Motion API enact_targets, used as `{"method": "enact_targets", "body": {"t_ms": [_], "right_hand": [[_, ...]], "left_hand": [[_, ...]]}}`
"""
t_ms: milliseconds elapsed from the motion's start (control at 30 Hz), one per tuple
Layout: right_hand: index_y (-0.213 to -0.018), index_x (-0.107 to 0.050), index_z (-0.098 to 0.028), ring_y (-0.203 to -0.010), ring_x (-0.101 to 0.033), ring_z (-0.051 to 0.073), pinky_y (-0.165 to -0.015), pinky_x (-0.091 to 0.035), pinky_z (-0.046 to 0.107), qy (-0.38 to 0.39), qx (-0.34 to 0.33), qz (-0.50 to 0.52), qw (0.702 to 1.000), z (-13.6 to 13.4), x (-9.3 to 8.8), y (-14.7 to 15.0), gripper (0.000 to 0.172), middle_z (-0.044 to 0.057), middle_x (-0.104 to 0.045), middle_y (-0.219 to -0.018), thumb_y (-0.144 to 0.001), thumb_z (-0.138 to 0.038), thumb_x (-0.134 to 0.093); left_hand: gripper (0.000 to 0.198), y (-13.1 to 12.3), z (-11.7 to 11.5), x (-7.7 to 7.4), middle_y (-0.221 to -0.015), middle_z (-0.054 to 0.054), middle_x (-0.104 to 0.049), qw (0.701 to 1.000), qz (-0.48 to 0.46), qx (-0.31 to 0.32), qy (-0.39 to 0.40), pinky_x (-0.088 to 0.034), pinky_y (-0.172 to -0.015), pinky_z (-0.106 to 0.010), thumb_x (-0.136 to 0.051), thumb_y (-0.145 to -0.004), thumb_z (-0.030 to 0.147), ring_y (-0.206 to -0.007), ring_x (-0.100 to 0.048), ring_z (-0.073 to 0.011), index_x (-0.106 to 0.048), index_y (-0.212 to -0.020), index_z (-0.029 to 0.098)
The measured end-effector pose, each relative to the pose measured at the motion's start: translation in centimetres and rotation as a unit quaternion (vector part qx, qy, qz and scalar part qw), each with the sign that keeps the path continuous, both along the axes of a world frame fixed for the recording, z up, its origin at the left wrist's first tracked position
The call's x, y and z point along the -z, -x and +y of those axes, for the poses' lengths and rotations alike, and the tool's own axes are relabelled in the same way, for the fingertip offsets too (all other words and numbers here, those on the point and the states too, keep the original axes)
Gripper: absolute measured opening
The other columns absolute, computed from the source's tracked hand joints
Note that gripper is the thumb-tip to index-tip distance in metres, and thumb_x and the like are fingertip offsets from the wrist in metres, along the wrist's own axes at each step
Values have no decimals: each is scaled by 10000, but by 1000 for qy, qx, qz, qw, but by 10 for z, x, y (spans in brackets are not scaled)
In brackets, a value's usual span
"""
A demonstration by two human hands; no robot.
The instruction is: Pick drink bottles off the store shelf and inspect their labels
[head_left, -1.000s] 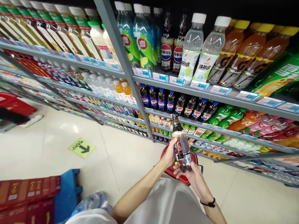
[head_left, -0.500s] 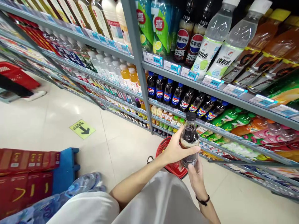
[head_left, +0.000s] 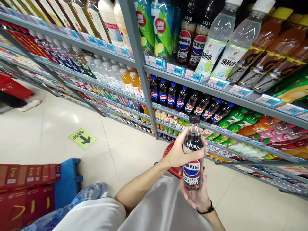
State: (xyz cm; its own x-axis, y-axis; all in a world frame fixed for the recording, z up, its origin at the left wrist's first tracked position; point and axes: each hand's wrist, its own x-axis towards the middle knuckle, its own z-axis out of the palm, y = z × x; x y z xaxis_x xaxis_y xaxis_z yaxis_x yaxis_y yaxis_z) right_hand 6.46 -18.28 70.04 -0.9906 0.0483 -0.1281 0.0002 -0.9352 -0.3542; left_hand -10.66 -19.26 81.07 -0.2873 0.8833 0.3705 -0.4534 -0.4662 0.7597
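A dark cola bottle (head_left: 192, 183) with a black cap stands nearly upright in front of my body, its red, white and blue label facing me. My left hand (head_left: 179, 154) is wrapped around its upper half, the thumb lying across the front just above the label. From behind and below, my right hand (head_left: 200, 195) cups the lower part; some of its fingers are hidden by the bottle. A black band (head_left: 209, 208) circles my right wrist. Behind the bottle, partly covered by it and my left arm, a red basket (head_left: 168, 150) is on the floor.
Shelves of drinks rise ahead, with a grey shelf edge (head_left: 173, 73) carrying price tags. Small cola bottles (head_left: 171, 94) line a lower shelf. Red boxes (head_left: 26, 202) beside a blue pallet (head_left: 68, 176) stand at lower left. Another person's shoe (head_left: 30, 105) shows at far left.
The bottle has been turned so its front label now faces me, and it sits slightly lower. My right hand has shifted its hold under it. The view has moved slightly.
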Motion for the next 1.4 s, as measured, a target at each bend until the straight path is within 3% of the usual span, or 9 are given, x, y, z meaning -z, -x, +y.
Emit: {"method": "enact_targets", "body": {"t_ms": [300, 500, 600, 767, 1067, 1133, 1267, 1300, 1400], "right_hand": [[-1173, -752, -156, -460, -610, 170, -379, -390, 219, -28, 47, -7, 998, -8, -14, 10, 718, 101, -748, -787, -935, -792, -517], [-1073, -782, -163, -690, -706, 215, -574, -550, 292, -200, 214, -56, 954, -16, -8, 12, 622, 108, -753, -865, -964, -743, -584], [-1313, -713, -221, -846, -769, 248, -725, -628, 344, -332, 316, -95, 884, -17, 3, 14, 524, 125, -801, -1047, -936, -582, -757], [-1450, -631, -238, -1176, -739, 257, -967, -633, 361, -504, 471, -146, 709, -28, 16, 30, 637, 137, -735, -1346, -864, -316, -868], [-1321, -604, -207, -1019, -672, 240, -826, -598, 354, -631, 577, -244, 458, -35, 13, 63, 759, 89, -615, -1158, -660, -200, -978], [-1285, -584, -217, -1026, -668, 247, -849, -590, 374, -606, 549, -260, 513, -36, 9, 68, 774, 86, -615, -1152, -631, -234, -997], [-1315, -615, -227, -816, -694, 274, -649, -569, 391, -352, 346, -182, 850, -39, -6, 73, 729, 134, -717, -1044, -805, -718, -790], [-1274, -667, -214, -758, -686, 284, -603, -546, 397, -279, 285, -142, 906, -41, -10, 72, 752, 148, -732, -986, -852, -836, -635], [-1105, -785, -193, -689, -678, 289, -568, -511, 391, -177, 211, -83, 958, -45, -15, 68, 784, 161, -752, -889, -905, -884, -472]], "left_hand": [[565, 16, 0, 3, -1094, -84, -685, 999, -22, 17, 27, -603, -841, -318, -834, -887, 233, -915, -739, -187, -513, -1349, 189], [498, 33, -2, 7, -1088, -111, -710, 998, -29, 26, 40, -592, -885, -334, -857, -871, 300, -945, -733, -200, -576, -1259, 164], [488, 43, -5, 6, -1078, -121, -720, 998, -15, 30, 45, -597, -890, -344, -874, -851, 322, -952, -734, -211, -597, -1215, 152], [429, 59, -10, 6, -1047, -119, -733, 998, -22, 33, 40, -601, -899, -340, -857, -870, 308, -956, -735, -202, -613, -1182, 145], [414, 77, -12, 6, -1008, -104, -731, 991, -49, 88, 85, -595, -855, -335, -896, -810, 332, -924, -717, -204, -649, -1085, 147], [384, 80, -11, 7, -970, -96, -721, 983, -74, 137, 100, -597, -801, -324, -897, -790, 320, -876, -705, -195, -644, -1020, 146], [424, 88, -6, 11, -871, -76, -688, 971, -103, 197, 90, -585, -739, -308, -904, -727, 304, -798, -690, -192, -619, -1002, 153], [432, 89, -5, 12, -860, -68, -677, 969, -113, 202, 82, -581, -742, -309, -900, -718, 308, -792, -688, -192, -613, -1004, 158], [411, 92, -1, 16, -853, -46, -643, 962, -148, 223, 58, -567, -742, -316, -877, -719, 324, -782, -670, -187, -603, -987, 176]]}}
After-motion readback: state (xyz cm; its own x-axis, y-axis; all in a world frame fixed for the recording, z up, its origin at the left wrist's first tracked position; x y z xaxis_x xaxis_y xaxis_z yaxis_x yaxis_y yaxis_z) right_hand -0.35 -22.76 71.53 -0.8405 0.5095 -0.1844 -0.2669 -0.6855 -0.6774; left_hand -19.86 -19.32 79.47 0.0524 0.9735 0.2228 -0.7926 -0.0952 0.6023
